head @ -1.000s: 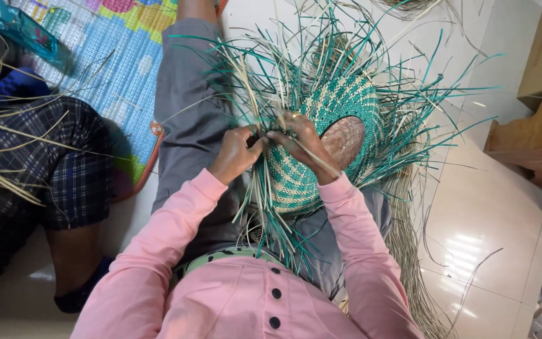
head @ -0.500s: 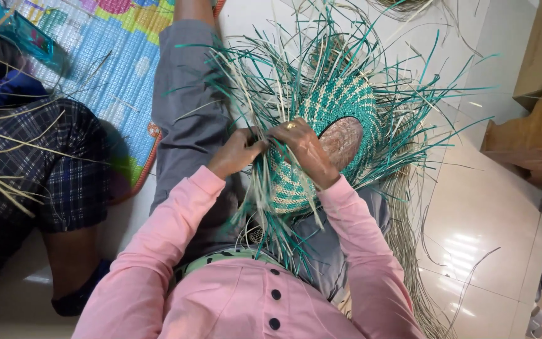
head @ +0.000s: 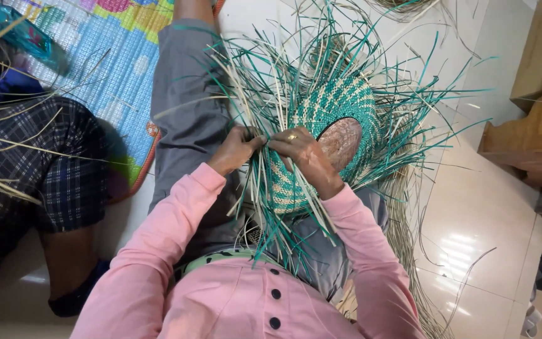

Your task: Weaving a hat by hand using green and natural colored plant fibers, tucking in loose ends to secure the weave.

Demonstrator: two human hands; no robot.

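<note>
Both arms are reaching forward from the torso in pink sleeves, elbows bending and forearms converging toward the lap. The left hand (head: 236,149) is curling inward, fingers pinching closed at their tips. The right hand (head: 301,150) is lying knuckles up just beside it, fingers bending down and closing, a ring showing on one finger. The fingertips of the two hands are nearly meeting.

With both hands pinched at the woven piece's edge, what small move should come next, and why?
Probably pull the pinched strand snug. The left hand and right hand meet at the edge of the green-and-tan woven piece, where loose strands stick out unwoven.
</note>
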